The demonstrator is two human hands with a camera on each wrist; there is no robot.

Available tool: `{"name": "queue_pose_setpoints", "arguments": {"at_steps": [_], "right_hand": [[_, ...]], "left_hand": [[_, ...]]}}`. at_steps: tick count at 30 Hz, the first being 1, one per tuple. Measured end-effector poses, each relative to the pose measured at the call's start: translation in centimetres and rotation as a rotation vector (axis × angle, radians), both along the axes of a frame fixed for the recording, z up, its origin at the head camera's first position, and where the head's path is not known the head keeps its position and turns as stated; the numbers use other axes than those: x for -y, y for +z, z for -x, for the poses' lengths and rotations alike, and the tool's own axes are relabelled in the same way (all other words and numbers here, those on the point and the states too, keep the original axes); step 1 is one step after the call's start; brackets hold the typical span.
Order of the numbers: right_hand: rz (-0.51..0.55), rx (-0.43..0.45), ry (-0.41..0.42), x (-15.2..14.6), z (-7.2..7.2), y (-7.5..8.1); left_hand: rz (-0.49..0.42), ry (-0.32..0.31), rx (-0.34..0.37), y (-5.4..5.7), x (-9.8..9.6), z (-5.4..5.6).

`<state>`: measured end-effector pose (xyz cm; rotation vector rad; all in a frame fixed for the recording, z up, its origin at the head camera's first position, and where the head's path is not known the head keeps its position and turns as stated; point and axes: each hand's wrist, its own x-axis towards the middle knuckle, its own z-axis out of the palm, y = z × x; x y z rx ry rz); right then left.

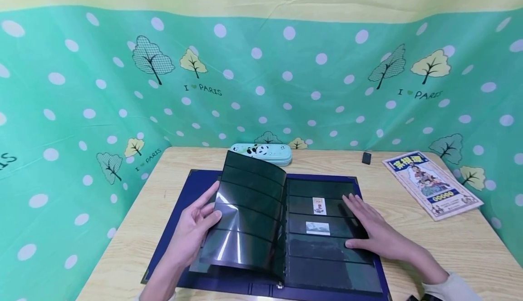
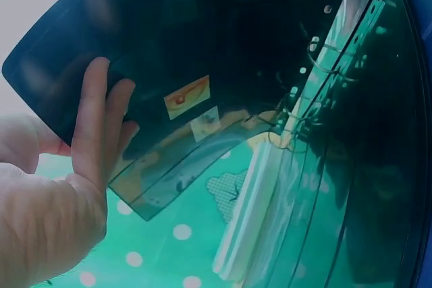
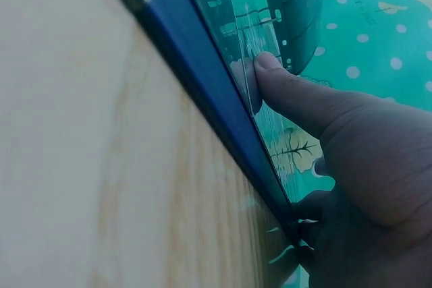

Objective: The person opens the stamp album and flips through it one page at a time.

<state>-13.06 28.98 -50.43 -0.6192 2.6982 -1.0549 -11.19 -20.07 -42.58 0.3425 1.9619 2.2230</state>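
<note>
A stamp album (image 1: pixel 185 192) with a dark blue cover lies spread on the table, its black pages held by rings. My left hand (image 1: pixel 189 230) pinches the outer edge of a raised black page (image 1: pixel 245 201), thumb on the near face and fingers behind. Two small stamps, an orange one (image 2: pixel 187 97) and a pale one (image 2: pixel 206 124), show on a page in the left wrist view. My right hand (image 1: pixel 377 233) rests on the right edge of the right-hand page (image 1: pixel 323 251), fingers extended. That page carries an upright stamp (image 1: pixel 319 206) and a wider grey stamp (image 1: pixel 318 228).
Behind the album stands a light blue panda pencil case (image 1: pixel 273 153). A small black object (image 1: pixel 366 157) and a colourful printed booklet (image 1: pixel 433 183) lie at the right on the wooden table (image 1: pixel 139 214). A green dotted cloth (image 1: pixel 245 87) hangs around the back and sides.
</note>
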Motion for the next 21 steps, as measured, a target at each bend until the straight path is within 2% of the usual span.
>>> {"name": "queue_pose_setpoints", "arguments": {"at_steps": [6, 8, 13, 21], "right_hand": [[-0.003, 0.001, -0.004, -0.1, 0.0, 0.1], [-0.003, -0.005, -0.005, -0.1, 0.0, 0.1], [0.003, 0.0, -0.001, 0.1, 0.0, 0.2], [0.003, 0.009, -0.004, 0.1, 0.1, 0.2]], "left_hand": [[0.072, 0.023, -0.085, 0.8, 0.4, -0.3], [0.075, 0.034, -0.073, 0.8, 0.6, -0.1], [0.06, 0.063, 0.009, 0.4, 1.8, 0.6], [0.176, 0.089, 0.011, -0.9, 3.7, 1.4]]}}
